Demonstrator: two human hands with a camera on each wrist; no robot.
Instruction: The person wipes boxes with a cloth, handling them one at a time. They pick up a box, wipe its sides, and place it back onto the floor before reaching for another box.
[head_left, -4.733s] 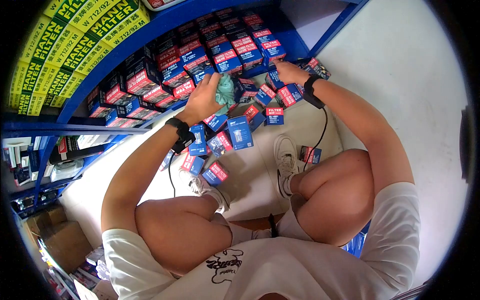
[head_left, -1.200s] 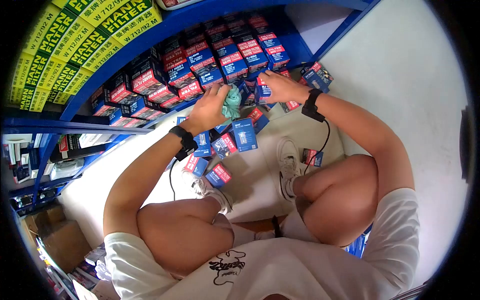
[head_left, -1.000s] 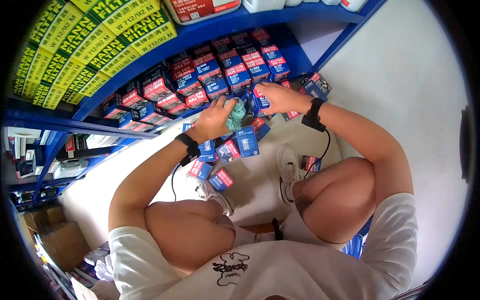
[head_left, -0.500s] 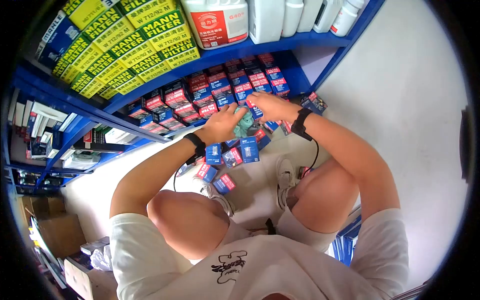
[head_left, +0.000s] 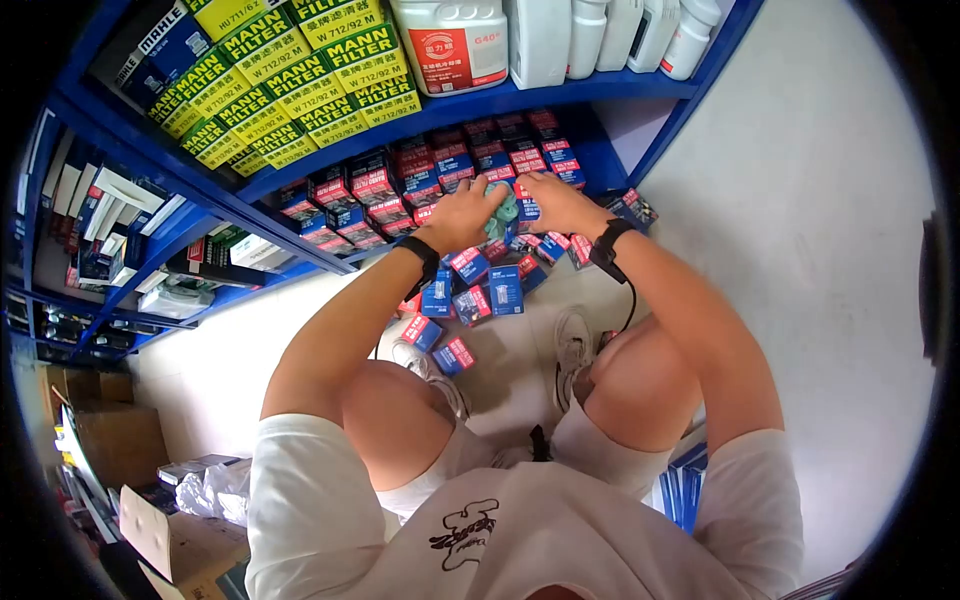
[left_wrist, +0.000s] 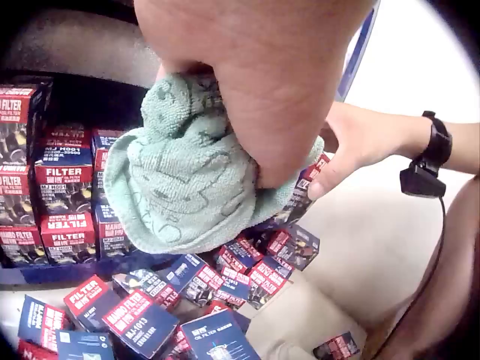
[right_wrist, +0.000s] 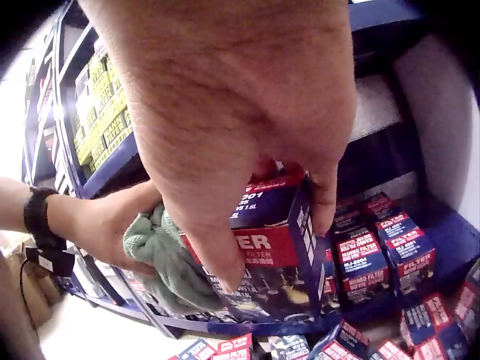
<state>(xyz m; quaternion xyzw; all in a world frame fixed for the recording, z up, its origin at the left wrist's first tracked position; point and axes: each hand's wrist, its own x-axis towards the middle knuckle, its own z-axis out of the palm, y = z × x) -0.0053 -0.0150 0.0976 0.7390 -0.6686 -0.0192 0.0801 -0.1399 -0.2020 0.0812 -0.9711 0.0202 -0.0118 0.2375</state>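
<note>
My left hand (head_left: 466, 216) grips a crumpled pale green towel (left_wrist: 180, 187), which hangs below the fingers in the left wrist view. My right hand (head_left: 562, 208) holds a red and blue oil filter box (right_wrist: 274, 259), thumb on one side and fingers on the other. Both hands are close together in front of the low shelf, and the towel lies against the left side of the box in the right wrist view. Rows of similar filter boxes (head_left: 385, 190) stand stacked on that shelf. The left fingertips are hidden behind the towel and hand.
Several loose filter boxes (head_left: 472, 305) lie on the floor between the shelf and the shoes (head_left: 575, 350). Above, a shelf carries yellow-green filter boxes (head_left: 300, 85) and white jugs (head_left: 455, 45). Cardboard boxes (head_left: 120, 440) stand at the left, a white wall (head_left: 800, 200) at the right.
The right hand has picked up a filter box near the shelf's right end and brought it left to the towel. The head view has tilted up, showing more of the upper shelf.
</note>
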